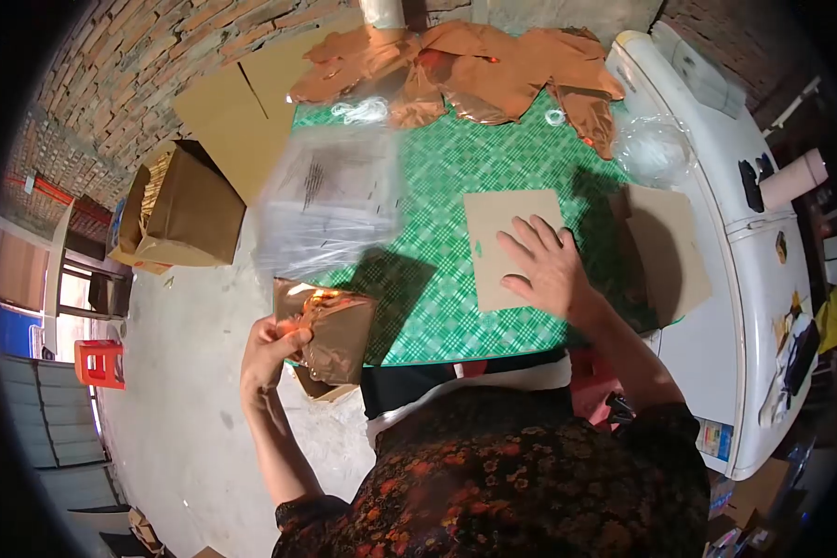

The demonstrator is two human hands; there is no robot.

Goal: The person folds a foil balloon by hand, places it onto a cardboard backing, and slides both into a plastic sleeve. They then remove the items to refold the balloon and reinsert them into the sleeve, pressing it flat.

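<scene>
My left hand (pixel 274 352) grips a shiny copper-coloured foil packet (pixel 333 327) by its left side, over the table's near left corner. My right hand (pixel 546 263) lies flat with fingers spread on a tan cardboard sheet (pixel 491 219), pressing it to the green checked tablecloth (pixel 428 307). A stack of clear plastic bags (pixel 330 195), partly blurred, sits at the table's left, just beyond the foil packet. Whatever lies under my right palm is hidden.
Copper foil sheets (pixel 479 70) spread across the back of the table. Another cardboard piece (pixel 665 256) is at the right, beside a white refrigerator (pixel 749 279). An open cardboard box (pixel 191 209) stands to the left. A red stool (pixel 99 362) is farther off.
</scene>
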